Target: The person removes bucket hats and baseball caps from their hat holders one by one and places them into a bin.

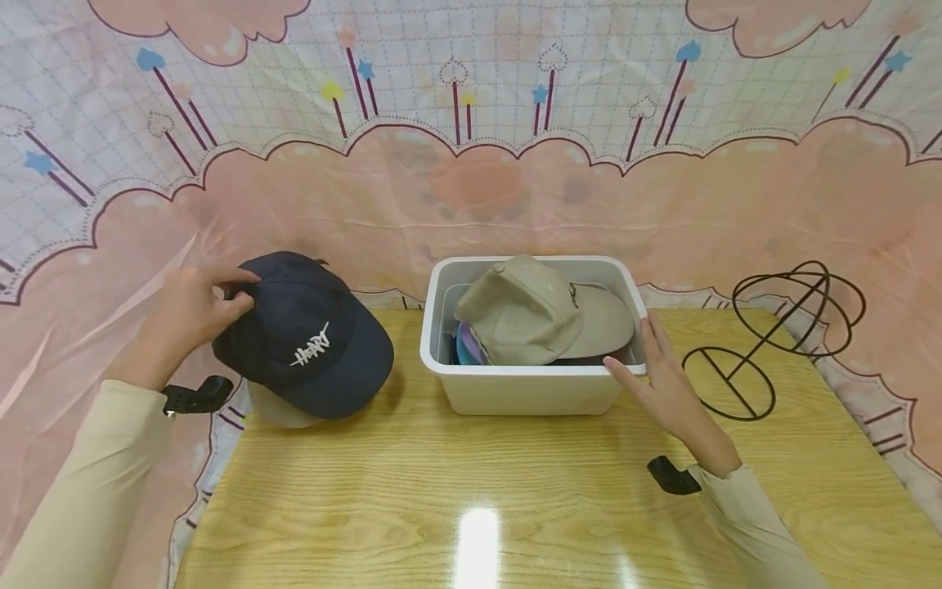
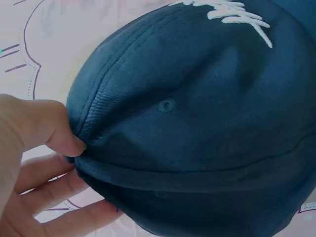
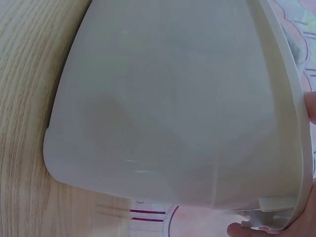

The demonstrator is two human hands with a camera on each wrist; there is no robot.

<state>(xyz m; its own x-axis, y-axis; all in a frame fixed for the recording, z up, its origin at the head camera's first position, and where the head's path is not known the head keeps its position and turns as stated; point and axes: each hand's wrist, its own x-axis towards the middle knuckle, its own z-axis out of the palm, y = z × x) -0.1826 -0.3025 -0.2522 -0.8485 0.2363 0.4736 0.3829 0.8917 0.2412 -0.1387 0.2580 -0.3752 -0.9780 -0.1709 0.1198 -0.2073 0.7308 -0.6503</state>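
Observation:
At the left, my left hand [image 1: 193,304] pinches the crown of a navy baseball cap [image 1: 294,327] between thumb and fingers. White lettering runs across the cap's front, and its brim points right and toward me. In the left wrist view the pinched fabric [image 2: 168,143] draws into folds. A pale rounded edge [image 1: 283,409] shows under the navy cap; the rest of it is hidden. My right hand [image 1: 666,384] rests at the front right corner of a white plastic bin [image 1: 530,393], fingers extended along the rim. A beige cap [image 1: 530,315] lies on top inside the bin.
Purple and blue fabric [image 1: 468,343] peeks out under the beige cap. A black wire stand [image 1: 751,360] lies on its side on the wooden table [image 1: 368,499], right of the bin. Behind the table hangs a pink patterned cloth [image 1: 471,196].

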